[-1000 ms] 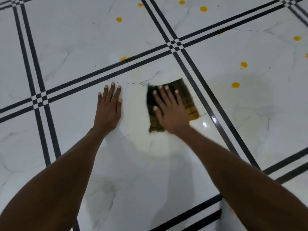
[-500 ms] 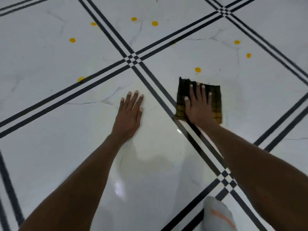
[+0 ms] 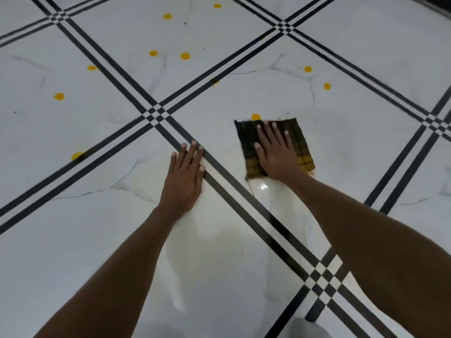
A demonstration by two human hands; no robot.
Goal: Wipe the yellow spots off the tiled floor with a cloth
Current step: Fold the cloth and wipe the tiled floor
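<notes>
Tiled floor (image 3: pixel 244 240): white, glossy, black stripe borders; likely slick under a damp cloth.

Right hand (image 3: pixel 275 154): flat, fingers spread, palm pressing the cloth down; not gripping.

Left hand (image 3: pixel 185 176): open, flat on bare tile, bracing, empty.

Cloth (image 3: pixel 246 137): dark plaid, folded square, lying flat under the right hand; looks soft, light, limp. Best driven by palm pressure at centre.

Yellow spots: 1, the nearest spot (image 3: pixel 256 116), touches the cloth's far edge; others scattered beyond.

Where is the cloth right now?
In the head view the cloth lies flat on the white tile right of centre, pressed under the right hand, its far edge just short of a yellow spot.
</notes>
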